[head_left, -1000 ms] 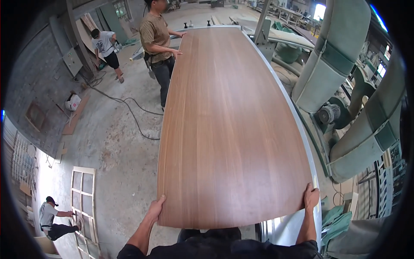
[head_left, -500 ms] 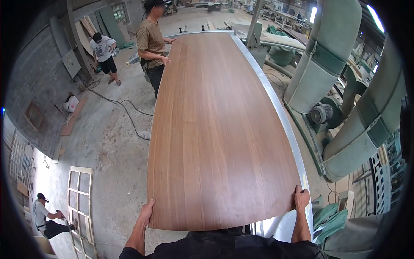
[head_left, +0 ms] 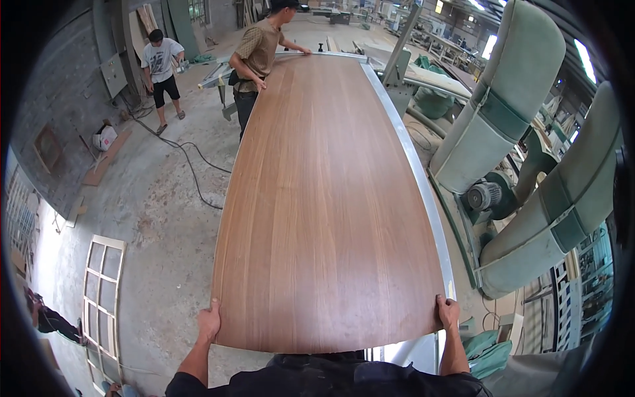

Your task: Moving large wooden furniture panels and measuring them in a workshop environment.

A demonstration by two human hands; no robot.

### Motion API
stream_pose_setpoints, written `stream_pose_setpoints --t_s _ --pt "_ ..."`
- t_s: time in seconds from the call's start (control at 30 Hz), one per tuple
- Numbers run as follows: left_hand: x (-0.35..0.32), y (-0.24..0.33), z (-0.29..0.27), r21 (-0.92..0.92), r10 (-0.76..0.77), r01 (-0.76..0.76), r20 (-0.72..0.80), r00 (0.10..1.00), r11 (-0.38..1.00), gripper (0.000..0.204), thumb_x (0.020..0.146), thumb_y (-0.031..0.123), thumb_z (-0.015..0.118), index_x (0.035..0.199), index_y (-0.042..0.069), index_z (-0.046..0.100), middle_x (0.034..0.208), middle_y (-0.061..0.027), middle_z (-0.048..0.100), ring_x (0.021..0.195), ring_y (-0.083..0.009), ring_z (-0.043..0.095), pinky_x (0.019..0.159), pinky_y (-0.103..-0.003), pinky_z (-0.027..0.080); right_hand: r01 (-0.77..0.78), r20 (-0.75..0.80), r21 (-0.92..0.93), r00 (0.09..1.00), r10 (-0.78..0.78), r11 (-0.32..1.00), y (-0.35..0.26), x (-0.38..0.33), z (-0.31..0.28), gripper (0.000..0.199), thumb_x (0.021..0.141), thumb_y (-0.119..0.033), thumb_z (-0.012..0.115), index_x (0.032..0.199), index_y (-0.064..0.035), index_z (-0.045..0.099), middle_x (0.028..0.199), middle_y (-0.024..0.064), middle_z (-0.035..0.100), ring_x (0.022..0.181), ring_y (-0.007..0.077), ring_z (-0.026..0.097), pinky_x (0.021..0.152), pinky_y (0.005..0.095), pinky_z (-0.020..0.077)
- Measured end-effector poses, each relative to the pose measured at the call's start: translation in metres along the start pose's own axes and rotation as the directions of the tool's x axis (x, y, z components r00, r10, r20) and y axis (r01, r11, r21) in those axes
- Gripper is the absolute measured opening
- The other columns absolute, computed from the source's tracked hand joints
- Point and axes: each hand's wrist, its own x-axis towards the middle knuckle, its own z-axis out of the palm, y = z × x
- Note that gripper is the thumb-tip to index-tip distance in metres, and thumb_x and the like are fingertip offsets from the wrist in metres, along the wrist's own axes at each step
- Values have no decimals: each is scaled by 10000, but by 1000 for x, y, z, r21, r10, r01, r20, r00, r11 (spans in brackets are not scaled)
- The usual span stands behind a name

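A large brown wood-grain panel (head_left: 324, 198) lies flat on a table with a pale metal edge strip (head_left: 418, 169) showing along its right side. My left hand (head_left: 210, 321) is closed on the panel's near left edge, thumb on top. On the near right edge, my right hand (head_left: 448, 312) grips the panel the same way; the undersides of my fingers are hidden. A co-worker (head_left: 261, 49) stands at the far left of the panel, one hand at its left edge and the other reaching to the far end.
Tall dust-collector bags (head_left: 506, 92) with a motor (head_left: 484, 196) stand on the right. A black cable (head_left: 185, 155) crosses the floor on the left, where a wooden lattice frame (head_left: 102, 291) lies. Another person (head_left: 162, 69) stands at the back left.
The co-worker has leaned forward and moved one hand to the far edge. The person at the back left now stands more upright. My hands keep their hold at the panel's near corners.
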Motion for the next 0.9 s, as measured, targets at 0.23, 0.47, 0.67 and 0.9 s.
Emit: stream_pose_setpoints --t_s 0.23,0.47,0.67,0.9 --pt "13 -20 13 -16 -5 5 -19 1000 1000 843 886 663 516 881 -166 673 869 -369 654 938 -453 674 822 -476 493 -74 164 -30 983 78 997 -3 15 -15 627 841 -511 633 792 115 657 710 242 621 696 303 607 703 431 481" --pt "16 -12 17 -64 34 -35 -13 999 997 870 884 674 509 932 -181 664 923 -367 659 978 -440 670 850 -456 489 -386 408 170 865 292 907 -6 28 -17 1050 840 -731 531 1356 178 430 1350 266 533 1239 359 529 1046 434 400" --pt "17 -33 20 -116 -56 54 -13 998 992 914 870 694 517 978 -205 645 963 -366 663 1004 -427 670 863 -437 496 -467 614 205 746 259 860 -30 22 -24 1000 901 -736 439 1463 86 346 1481 235 420 1355 328 422 1136 422 299" --pt "10 -50 1 -116 -101 95 -46 994 989 958 841 719 534 985 -224 632 965 -391 650 1037 -428 663 875 -451 503 -479 636 105 706 311 872 0 12 -10 948 929 -725 373 1492 36 329 1503 207 404 1386 317 380 1143 424 282"
